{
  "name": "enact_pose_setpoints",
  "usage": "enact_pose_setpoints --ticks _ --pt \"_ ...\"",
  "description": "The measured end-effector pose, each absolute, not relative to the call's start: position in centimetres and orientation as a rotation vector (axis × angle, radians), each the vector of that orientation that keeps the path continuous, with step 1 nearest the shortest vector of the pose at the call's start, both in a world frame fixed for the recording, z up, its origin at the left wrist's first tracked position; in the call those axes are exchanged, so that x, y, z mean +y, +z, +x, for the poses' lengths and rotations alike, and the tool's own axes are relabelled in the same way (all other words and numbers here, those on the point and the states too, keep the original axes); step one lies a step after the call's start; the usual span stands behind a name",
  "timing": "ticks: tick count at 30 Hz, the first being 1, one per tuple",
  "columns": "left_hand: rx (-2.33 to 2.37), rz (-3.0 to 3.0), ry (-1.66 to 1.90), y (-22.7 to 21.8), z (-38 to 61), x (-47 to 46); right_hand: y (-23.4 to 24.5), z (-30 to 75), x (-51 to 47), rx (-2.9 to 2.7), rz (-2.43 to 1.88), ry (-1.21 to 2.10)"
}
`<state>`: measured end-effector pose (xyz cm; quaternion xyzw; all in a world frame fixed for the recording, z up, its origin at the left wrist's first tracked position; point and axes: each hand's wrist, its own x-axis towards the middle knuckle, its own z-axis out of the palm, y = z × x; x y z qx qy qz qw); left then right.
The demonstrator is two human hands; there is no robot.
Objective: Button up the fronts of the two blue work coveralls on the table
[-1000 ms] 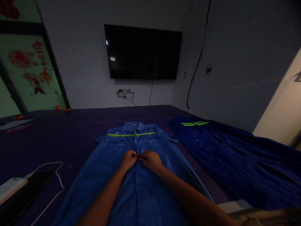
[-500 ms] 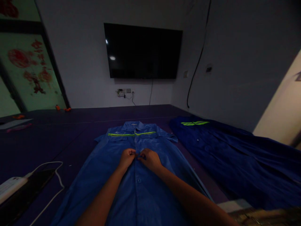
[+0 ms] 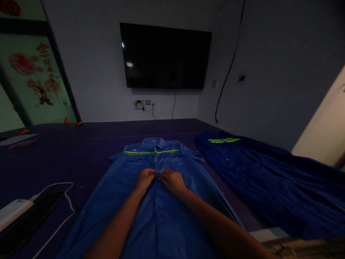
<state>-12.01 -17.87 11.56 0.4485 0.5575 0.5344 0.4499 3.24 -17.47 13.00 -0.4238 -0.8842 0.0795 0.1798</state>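
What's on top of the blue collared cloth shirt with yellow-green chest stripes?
Bare left hand and right hand on the front placket of the shirt, forearms above its lower part. Any button beneath those hands is hidden.

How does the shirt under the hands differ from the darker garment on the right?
The shirt is a lighter blue than the darker garment. The left hand and right hand are at the shirt's front; neither touches the darker garment. Both garments bear yellow-green stripes.
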Motion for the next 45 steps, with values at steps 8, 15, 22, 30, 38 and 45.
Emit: enact_pose_setpoints --ticks 8,15,22,30,38,45 --pt "1.359 1.091 1.332 11.4 -11.8 -18.0 12.8 2.9 -17.5 -2.56 -1.186 0.132" --pt "1.367 1.113 1.329 11.2 -11.7 -17.9 13.0 2.8 -17.6 -2.617 -1.172 0.178" --pt "1.392 1.151 1.344 10.8 -11.8 -17.8 13.2 2.8 -17.5 -2.539 -1.231 0.292" --pt "1.388 1.21 1.293 10.9 -11.7 -17.6 12.8 2.8 -17.5 -2.349 -1.42 0.305" --pt "1.461 1.307 1.244 11.2 -11.9 -17.7 12.6 3.1 -17.1 -2.257 -1.471 0.355" --pt "1.418 1.355 1.225 11.6 -11.8 -17.8 12.1 3.1 -16.8 -2.219 -1.438 0.371"
